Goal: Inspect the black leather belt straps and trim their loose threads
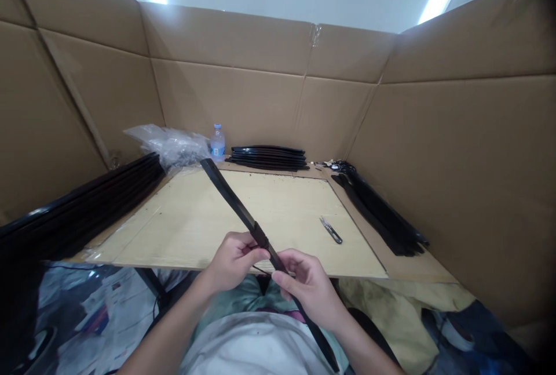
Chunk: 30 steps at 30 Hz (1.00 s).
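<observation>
Over the near edge of the pale board-topped surface [260, 198], one long black strip [234, 202] is held at a slant, its upper end tilted forward and to the left, its lower end brought down past the lap to the right. Just below a thicker dark sleeve [259, 236] on the strip, the left hand [234, 260] is placed, its fingers clamped on the strip's edge. Lower down, the strip is gripped by the right hand [310, 287], thumb in front, other fingers curled at the far side. A thin dark strand [261, 270] is seen between the hands; whether it is joined to the strip cannot be told.

On the board, to the right, thread snips [331, 230] are laid, well apart from both hands. At the back, a stack of black strips [268, 157] is set beside a water bottle [218, 143] and a crumpled clear plastic bag [174, 144]. More strips are piled along the left [93, 201] and right [382, 213] sides. The surface is enclosed by cardboard walls [243, 97].
</observation>
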Motion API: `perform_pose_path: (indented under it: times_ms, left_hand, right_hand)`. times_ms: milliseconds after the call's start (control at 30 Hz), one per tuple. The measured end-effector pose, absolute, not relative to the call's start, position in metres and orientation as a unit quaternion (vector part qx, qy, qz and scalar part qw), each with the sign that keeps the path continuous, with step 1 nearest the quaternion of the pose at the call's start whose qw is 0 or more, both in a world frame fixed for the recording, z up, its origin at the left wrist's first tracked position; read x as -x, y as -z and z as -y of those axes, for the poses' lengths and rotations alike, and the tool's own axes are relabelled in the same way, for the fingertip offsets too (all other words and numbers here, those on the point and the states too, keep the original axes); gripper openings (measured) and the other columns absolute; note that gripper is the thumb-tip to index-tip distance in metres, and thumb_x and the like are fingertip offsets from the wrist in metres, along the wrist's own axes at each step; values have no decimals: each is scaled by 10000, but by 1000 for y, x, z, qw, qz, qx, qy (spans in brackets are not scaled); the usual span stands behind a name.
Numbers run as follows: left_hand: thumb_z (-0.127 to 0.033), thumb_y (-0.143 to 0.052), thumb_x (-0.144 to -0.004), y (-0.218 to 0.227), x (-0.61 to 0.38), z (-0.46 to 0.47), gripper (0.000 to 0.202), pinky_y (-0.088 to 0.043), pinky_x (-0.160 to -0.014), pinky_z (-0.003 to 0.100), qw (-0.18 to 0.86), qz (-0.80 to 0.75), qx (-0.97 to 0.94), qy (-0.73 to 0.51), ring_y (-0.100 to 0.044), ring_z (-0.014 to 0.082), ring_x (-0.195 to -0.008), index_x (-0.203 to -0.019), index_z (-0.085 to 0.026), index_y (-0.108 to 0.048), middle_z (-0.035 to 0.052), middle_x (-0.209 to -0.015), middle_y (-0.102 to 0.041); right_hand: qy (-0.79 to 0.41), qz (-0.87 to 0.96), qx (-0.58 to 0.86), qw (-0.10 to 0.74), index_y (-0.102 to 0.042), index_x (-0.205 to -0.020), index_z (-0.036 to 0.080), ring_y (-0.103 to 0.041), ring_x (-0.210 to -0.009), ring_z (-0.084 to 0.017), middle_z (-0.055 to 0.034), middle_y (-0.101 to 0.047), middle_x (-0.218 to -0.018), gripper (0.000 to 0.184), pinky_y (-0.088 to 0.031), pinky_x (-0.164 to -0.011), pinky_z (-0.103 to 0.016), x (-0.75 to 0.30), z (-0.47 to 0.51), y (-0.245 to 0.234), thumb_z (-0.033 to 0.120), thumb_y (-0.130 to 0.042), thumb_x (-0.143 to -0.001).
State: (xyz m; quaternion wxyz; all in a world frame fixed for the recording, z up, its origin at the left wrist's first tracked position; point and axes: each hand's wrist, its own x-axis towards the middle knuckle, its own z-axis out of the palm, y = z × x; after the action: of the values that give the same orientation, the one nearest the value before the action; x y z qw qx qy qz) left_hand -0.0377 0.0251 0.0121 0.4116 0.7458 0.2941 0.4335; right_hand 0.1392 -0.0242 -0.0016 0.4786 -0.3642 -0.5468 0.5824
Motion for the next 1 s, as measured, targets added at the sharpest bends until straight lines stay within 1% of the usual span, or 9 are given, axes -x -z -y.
perform_pose_path:
  times_ms: [67,200,333,433,567,667,800,900,1000]
  left_hand:
    - [-298,-558,-823,-11,37,-24,242,-339,-502,193,403,-304,-749,-430,-437,93,-529,-694,-106,-627,2,-583,-561]
    - [-287,-497,-858,-8,36,-23,312,-310,-480,194,362,-317,-765,-428,-385,80,-495,-611,-118,-585,-16,-538,-489]
    - [-290,-483,-861,-7,35,-25,352,-298,-470,195,321,-342,-766,-440,-361,76,-470,-544,-137,-504,-38,-486,-399]
    - [-298,-458,-873,-7,35,-26,359,-305,-478,196,321,-357,-755,-446,-375,81,-476,-552,-142,-494,-37,-487,-406]
    - [-334,-497,-851,-7,37,-27,288,-331,-492,197,389,-319,-746,-437,-434,96,-514,-672,-128,-589,-8,-572,-530]
    - [-354,-533,-829,-7,39,-27,264,-354,-513,205,437,-280,-746,-418,-470,114,-559,-797,-115,-641,19,-646,-584]
    - [-337,-509,-849,-11,40,-25,300,-321,-498,198,413,-296,-759,-408,-399,92,-523,-676,-109,-599,-11,-567,-495]
    - [-313,-471,-873,-15,38,-22,307,-312,-506,196,406,-300,-769,-392,-385,88,-532,-671,-110,-583,-17,-568,-465]
    - [-294,-450,-885,-16,37,-22,308,-311,-515,195,393,-297,-778,-390,-386,84,-539,-665,-114,-568,-19,-577,-450]
  right_hand:
    - [-588,550,360,472,-568,-881,155,-455,-537,-70,12,-509,-734,274,-429,-415,-185,-138,25,-1,310,-718,-713]
    - [-622,521,360,460,-396,-862,219,-538,-478,-96,28,-603,-709,397,-442,-369,-189,-138,26,-2,321,-738,-687]
    - [-610,523,346,485,-361,-840,222,-486,-407,-74,15,-637,-656,291,-346,-358,-161,-139,26,-1,406,-586,-825]
    - [-594,522,333,514,-400,-769,193,-489,-492,-72,-20,-634,-711,272,-361,-443,-185,-140,26,0,423,-479,-889]
    - [-573,547,335,509,-522,-939,174,-508,-611,-89,-27,-587,-793,217,-395,-537,-216,-142,24,2,361,-580,-845]
    - [-576,561,339,490,-557,-1082,181,-502,-636,-91,-13,-538,-815,337,-417,-544,-220,-144,23,1,319,-654,-790]
    - [-592,566,349,455,-595,-868,145,-499,-563,-86,3,-527,-752,235,-464,-474,-227,-145,22,-3,299,-707,-730]
    - [-607,536,358,465,-480,-785,174,-559,-597,-119,11,-560,-752,314,-516,-478,-260,-144,24,-3,267,-757,-670]
    - [-608,538,350,468,-381,-776,200,-577,-534,-113,15,-596,-721,340,-468,-446,-229,-144,26,-2,276,-710,-736]
